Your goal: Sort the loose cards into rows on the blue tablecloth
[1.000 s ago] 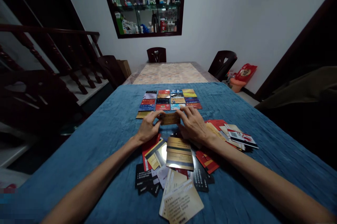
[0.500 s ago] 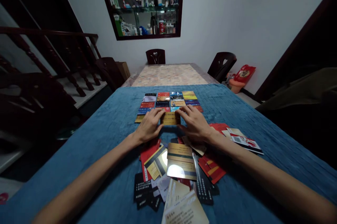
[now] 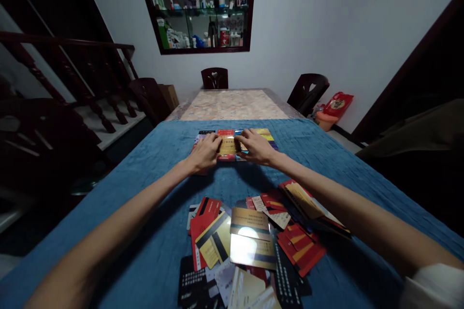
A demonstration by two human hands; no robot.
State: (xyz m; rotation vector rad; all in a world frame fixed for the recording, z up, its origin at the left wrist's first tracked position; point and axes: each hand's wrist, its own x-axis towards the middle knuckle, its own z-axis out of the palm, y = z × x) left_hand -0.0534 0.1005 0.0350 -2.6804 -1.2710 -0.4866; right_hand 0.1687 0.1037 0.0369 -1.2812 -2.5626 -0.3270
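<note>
A gold card [image 3: 228, 145] is pinched between my two hands, held by its short ends. My left hand [image 3: 205, 154] grips its left end and my right hand [image 3: 254, 146] its right end. The card hovers just over the grid of cards [image 3: 264, 133] laid out in rows on the blue cloth [image 3: 155, 173], and my hands hide most of that grid. Nearer to me lies a loose heap of cards [image 3: 250, 239], gold, red and black, overlapping one another.
Beyond the blue cloth the bare table top [image 3: 234, 104] runs to the wall, with dark chairs [image 3: 214, 77] around it. A stair railing [image 3: 72, 81] stands to the left. A wall cabinet [image 3: 201, 7] holds bottles and a plush toy. A red bag [image 3: 335, 104] sits on the floor right.
Both hands have carried the gold card away from me, from the near edge of the grid to over its rows. The view tilted, so the loose heap sits lower.
</note>
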